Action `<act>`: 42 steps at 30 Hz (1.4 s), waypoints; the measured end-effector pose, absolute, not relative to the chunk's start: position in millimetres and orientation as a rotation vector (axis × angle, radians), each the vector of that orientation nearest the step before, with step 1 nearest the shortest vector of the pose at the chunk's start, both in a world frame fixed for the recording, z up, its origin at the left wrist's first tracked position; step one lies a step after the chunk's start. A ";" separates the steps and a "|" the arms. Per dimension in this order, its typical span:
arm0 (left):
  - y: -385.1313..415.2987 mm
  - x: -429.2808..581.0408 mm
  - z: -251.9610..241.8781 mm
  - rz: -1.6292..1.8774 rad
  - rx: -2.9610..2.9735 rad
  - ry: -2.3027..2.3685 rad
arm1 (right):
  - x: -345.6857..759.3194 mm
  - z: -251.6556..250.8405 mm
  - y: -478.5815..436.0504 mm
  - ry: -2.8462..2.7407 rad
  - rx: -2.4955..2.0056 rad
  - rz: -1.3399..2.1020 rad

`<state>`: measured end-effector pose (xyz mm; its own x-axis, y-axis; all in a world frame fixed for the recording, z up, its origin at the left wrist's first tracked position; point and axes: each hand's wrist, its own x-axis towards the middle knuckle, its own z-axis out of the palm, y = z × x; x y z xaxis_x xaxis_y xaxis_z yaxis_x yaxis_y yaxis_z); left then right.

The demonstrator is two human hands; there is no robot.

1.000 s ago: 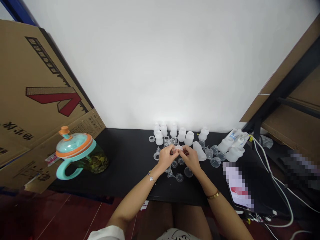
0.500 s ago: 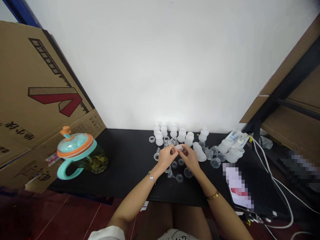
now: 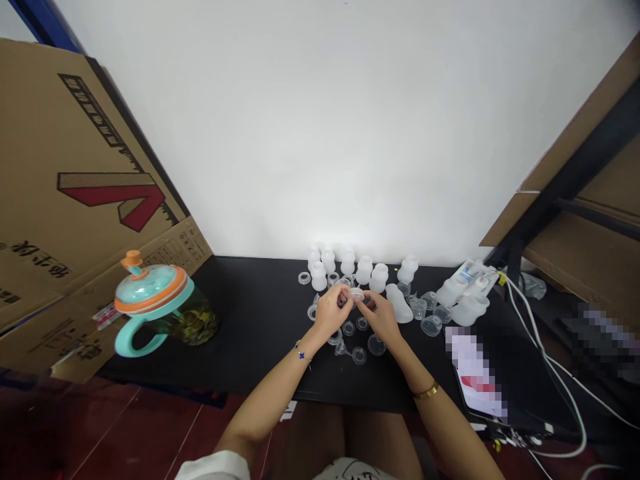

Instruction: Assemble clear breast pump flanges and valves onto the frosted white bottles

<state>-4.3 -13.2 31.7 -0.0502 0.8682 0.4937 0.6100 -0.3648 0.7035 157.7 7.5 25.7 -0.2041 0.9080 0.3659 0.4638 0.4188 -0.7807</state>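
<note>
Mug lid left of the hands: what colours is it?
The mug lid is teal with an orange rim and knob; head view.

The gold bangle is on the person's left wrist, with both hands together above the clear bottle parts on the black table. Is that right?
No: the gold bangle is on the right wrist, as the head view shows. The rest holds: the left hand and right hand are together above the clear bottle parts on the black table.
</note>
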 end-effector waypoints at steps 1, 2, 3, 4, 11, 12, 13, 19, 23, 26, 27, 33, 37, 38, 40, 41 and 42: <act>-13.0 -3.6 31.4 1.368 1.940 1.575 | 157.6 26.4 7.1 -1.824 -1.177 0.667; -12.9 -3.0 31.1 1.356 1.923 1.567 | 157.6 27.1 6.7 -1.816 -1.175 0.673; -12.7 -2.3 30.8 1.344 1.907 1.558 | 157.7 27.7 6.4 -1.807 -1.172 0.682; -12.6 -1.9 30.6 1.330 1.895 1.549 | 157.8 28.2 6.1 -1.798 -1.169 0.689; -12.3 -2.6 30.5 1.265 1.893 1.546 | 158.3 30.3 4.7 -1.784 -1.162 0.697; -12.3 -2.8 30.7 1.268 1.892 1.541 | 158.3 30.4 4.6 -1.788 -1.163 0.700; -12.4 -2.9 30.9 1.271 1.888 1.535 | 158.4 30.4 4.6 -1.792 -1.168 0.701; -13.4 -2.4 32.3 1.277 1.851 1.508 | 158.4 29.2 5.2 -1.803 -1.176 0.685; -13.2 -2.4 32.2 1.280 1.843 1.530 | 158.0 28.7 5.2 -1.810 -1.166 0.675; -13.0 -2.3 31.6 1.266 1.841 1.550 | 157.9 28.9 5.0 -1.817 -1.161 0.676; -13.1 -2.3 31.4 1.264 1.842 1.555 | 158.0 29.0 5.1 -1.819 -1.161 0.674; -13.7 -2.1 31.7 1.270 1.849 1.568 | 158.0 27.7 5.8 -1.828 -1.156 0.656; -14.0 -1.7 32.4 1.263 1.853 1.586 | 157.7 27.9 5.5 -1.825 -1.156 0.644; -14.2 -1.6 32.5 1.262 1.855 1.589 | 157.7 28.2 5.3 -1.823 -1.156 0.639; -14.4 -1.4 32.7 1.262 1.859 1.592 | 157.7 28.8 4.9 -1.822 -1.152 0.640; -14.6 -1.3 32.8 1.266 1.862 1.591 | 157.7 29.1 4.8 -1.823 -1.147 0.645; -14.7 -1.3 32.9 1.270 1.866 1.588 | 157.8 29.4 4.7 -1.825 -1.144 0.650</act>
